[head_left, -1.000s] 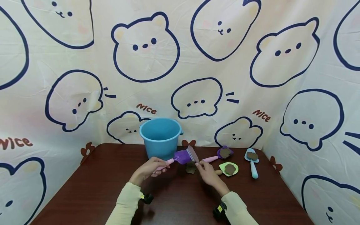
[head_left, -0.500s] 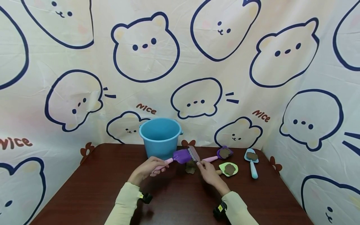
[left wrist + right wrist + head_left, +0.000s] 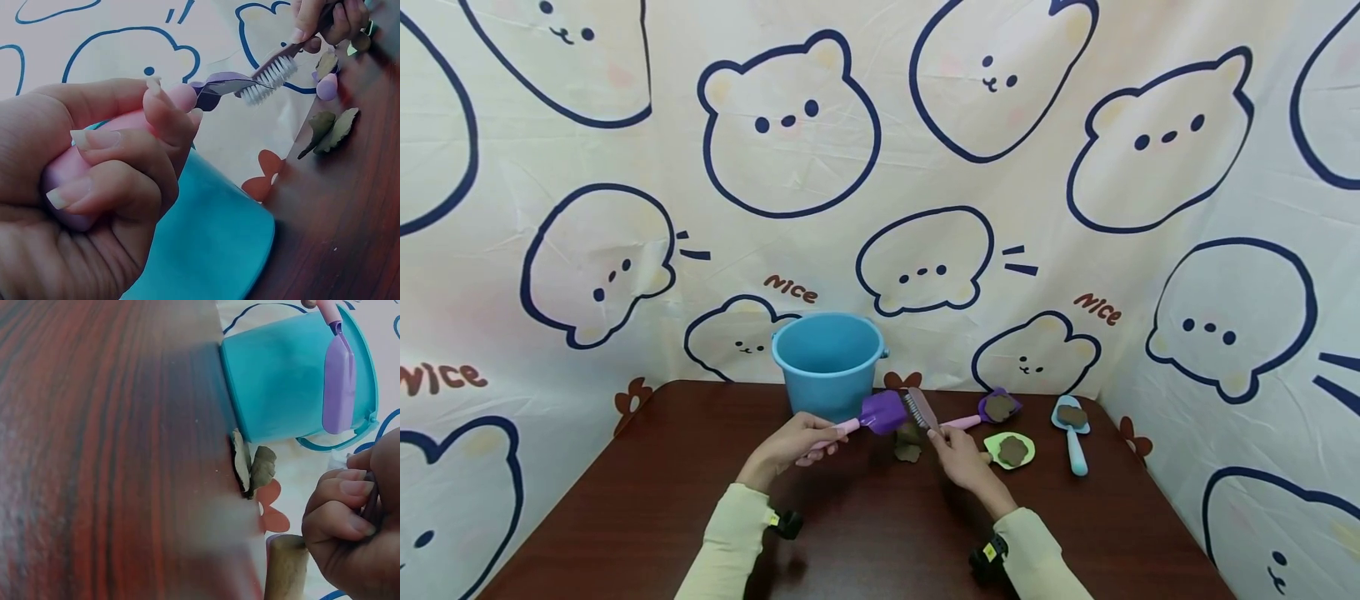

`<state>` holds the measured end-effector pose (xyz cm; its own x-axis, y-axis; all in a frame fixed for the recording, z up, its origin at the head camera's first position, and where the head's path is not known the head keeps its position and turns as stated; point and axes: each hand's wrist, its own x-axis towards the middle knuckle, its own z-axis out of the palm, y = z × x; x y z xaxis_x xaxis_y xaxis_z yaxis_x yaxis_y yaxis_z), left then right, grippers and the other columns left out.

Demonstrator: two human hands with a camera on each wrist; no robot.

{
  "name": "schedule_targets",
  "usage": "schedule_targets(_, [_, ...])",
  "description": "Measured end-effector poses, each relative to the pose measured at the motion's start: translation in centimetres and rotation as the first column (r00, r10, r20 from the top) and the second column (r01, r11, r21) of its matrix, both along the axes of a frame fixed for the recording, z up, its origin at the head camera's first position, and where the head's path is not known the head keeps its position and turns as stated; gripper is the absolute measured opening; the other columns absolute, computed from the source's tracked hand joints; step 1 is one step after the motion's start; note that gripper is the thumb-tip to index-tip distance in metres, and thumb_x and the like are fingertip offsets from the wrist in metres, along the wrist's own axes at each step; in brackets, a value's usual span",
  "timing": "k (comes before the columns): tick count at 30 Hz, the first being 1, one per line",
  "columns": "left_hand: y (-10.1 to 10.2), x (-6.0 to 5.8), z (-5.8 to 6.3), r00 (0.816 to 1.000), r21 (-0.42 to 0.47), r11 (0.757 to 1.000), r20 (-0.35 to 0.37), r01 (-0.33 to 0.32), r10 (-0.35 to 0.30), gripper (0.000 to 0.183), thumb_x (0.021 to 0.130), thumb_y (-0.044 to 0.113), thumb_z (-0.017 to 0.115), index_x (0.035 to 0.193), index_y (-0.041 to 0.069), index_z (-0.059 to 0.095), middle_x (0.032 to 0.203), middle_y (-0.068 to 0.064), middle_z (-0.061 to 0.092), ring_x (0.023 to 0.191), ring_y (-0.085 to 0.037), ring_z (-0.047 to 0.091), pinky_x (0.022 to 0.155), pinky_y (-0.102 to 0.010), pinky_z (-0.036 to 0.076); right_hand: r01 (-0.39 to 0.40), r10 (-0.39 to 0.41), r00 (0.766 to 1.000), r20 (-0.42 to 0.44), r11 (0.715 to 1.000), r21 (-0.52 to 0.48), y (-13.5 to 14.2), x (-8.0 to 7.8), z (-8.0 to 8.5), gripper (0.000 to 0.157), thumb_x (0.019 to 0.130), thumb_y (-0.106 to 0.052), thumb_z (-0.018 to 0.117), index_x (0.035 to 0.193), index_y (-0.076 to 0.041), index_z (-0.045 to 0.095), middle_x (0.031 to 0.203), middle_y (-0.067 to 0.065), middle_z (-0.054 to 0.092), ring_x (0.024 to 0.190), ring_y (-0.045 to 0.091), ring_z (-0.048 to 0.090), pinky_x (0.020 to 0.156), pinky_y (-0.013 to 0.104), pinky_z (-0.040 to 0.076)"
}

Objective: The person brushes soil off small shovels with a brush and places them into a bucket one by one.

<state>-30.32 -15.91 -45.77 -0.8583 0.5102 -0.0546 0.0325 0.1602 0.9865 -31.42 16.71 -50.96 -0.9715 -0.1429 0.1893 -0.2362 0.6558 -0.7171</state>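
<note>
My left hand grips the pink handle of a small toy shovel, its purple blade raised above the table and pointing right. In my right hand is a brush with a brownish-mauve back and white bristles, which face the blade. The left wrist view shows the bristles at the blade's tip; whether they touch it I cannot tell. Below the two tools, crumpled greenish-brown pieces like dry leaves lie on the table. Right behind the shovel stands a blue bucket.
To the right lie a purple shovel with a pink handle, a green shovel and a light blue shovel. Each bears a flat brown piece. A cartoon-printed cloth hangs behind the dark wooden table.
The purple blade has shifted slightly up and left, tilting a little. The brush has moved slightly right, and a small gap now shows between the two in the head view.
</note>
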Motion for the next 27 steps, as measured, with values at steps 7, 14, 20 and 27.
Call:
schedule_targets(7, [-0.1, 0.1, 0.6, 0.998, -0.025, 0.999, -0.055, -0.040, 0.039, 0.027, 0.100, 0.025, 0.067, 0.096, -0.002, 0.071, 0.074, -0.004, 0.065, 0.055, -0.010, 0.046, 0.048, -0.022, 0.038, -0.024, 0.024, 0.999, 0.045, 1.000, -0.002, 0.2, 0.0, 0.3, 0.038, 0.108, -0.036, 0.047, 0.085, -0.009, 0.057, 0.068, -0.001, 0.046, 0.059, 0.016, 0.042, 0.068, 0.040, 0.029])
schedule_targets(14, [0.0, 0.7, 2.1, 0.992, -0.022, 0.996, -0.093, -0.088, 0.086, 0.030, 0.100, 0.024, 0.066, 0.105, -0.005, 0.072, 0.076, -0.005, 0.068, 0.057, -0.011, 0.047, 0.048, -0.021, 0.037, -0.108, 0.110, 0.988, 0.107, 0.994, -0.030, 1.0, 0.3, 0.8, 0.041, 0.108, -0.037, 0.047, 0.081, -0.007, 0.053, 0.062, -0.002, 0.042, 0.051, 0.013, 0.036, 0.050, 0.027, 0.030])
schedule_targets(20, [0.1, 1.0, 3.4, 0.989, 0.002, 0.997, -0.125, -0.076, 0.076, 0.030, 0.103, 0.022, 0.059, 0.110, -0.006, 0.070, 0.078, -0.005, 0.068, 0.056, -0.009, 0.046, 0.047, -0.021, 0.036, -0.140, 0.142, 0.982, 0.121, 0.990, -0.028, 1.5, 0.3, 1.4, 0.043, 0.107, -0.036, 0.050, 0.072, -0.011, 0.046, 0.058, -0.005, 0.037, 0.049, 0.010, 0.032, 0.048, 0.025, 0.029])
schedule_targets(27, [-0.1, 1.3, 4.4, 0.985, 0.031, 0.997, -0.154, -0.069, 0.073, 0.032, 0.105, 0.021, 0.057, 0.107, -0.007, 0.070, 0.078, -0.003, 0.069, 0.054, -0.008, 0.047, 0.046, -0.020, 0.036, -0.159, 0.163, 0.972, 0.169, 0.987, -0.039, 1.8, 0.5, 1.4, 0.038, 0.107, -0.035, 0.051, 0.080, -0.008, 0.052, 0.061, -0.003, 0.043, 0.052, 0.012, 0.037, 0.049, 0.027, 0.031])
